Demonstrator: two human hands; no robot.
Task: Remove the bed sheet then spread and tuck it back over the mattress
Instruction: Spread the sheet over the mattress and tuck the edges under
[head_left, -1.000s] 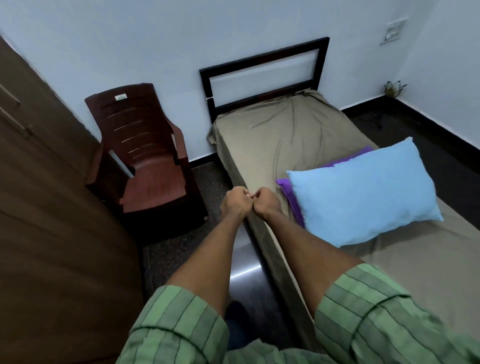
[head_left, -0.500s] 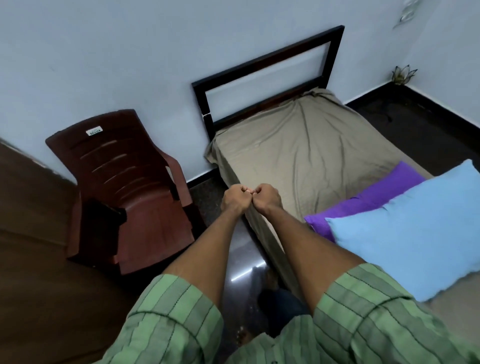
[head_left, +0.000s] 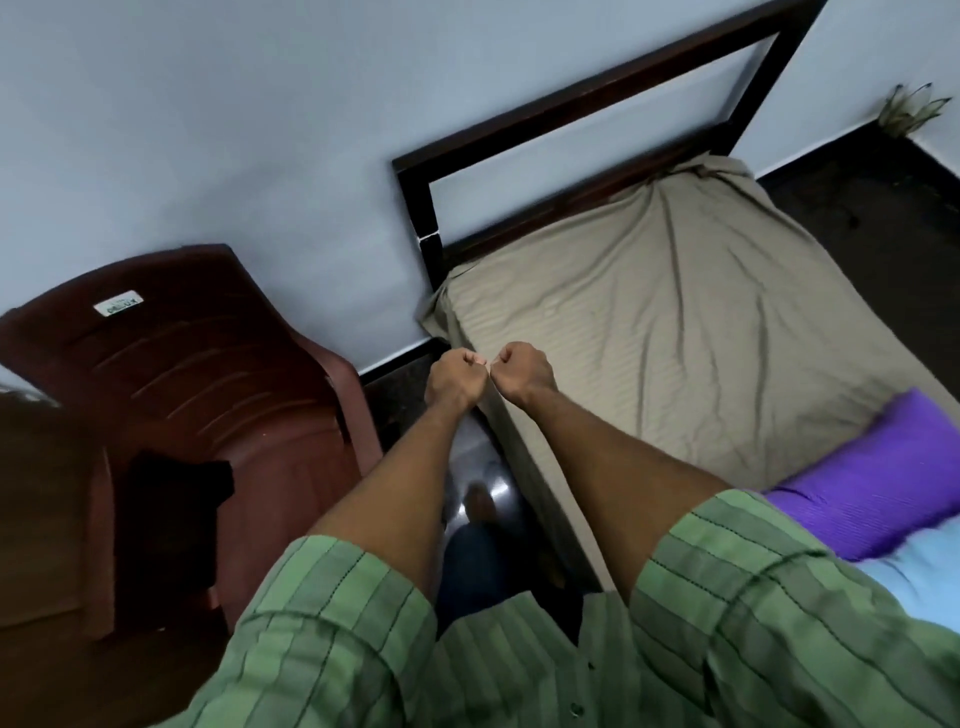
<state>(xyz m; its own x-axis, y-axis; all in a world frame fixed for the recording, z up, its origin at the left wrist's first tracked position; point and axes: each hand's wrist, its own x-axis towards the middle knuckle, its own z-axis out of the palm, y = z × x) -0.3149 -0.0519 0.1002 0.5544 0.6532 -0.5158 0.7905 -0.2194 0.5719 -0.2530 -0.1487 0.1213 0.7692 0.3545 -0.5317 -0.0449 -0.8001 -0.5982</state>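
Fists of the left hand (head_left: 457, 376) and right hand (head_left: 522, 371) are balled side by side, knuckles nearly touching, each grip curled on nothing, over the near edge of the bed. Beneath them the wrinkled beige bed sheet (head_left: 665, 332) covers the mattress up to the dark wooden headboard (head_left: 587, 98), a purple pillow (head_left: 878, 467) lying on it at right.

home bedroom: single bed (head_left: 675, 332) with dark headboard frame (head_left: 587, 98), pillows (head_left: 883, 493), plastic chair (head_left: 208, 405).
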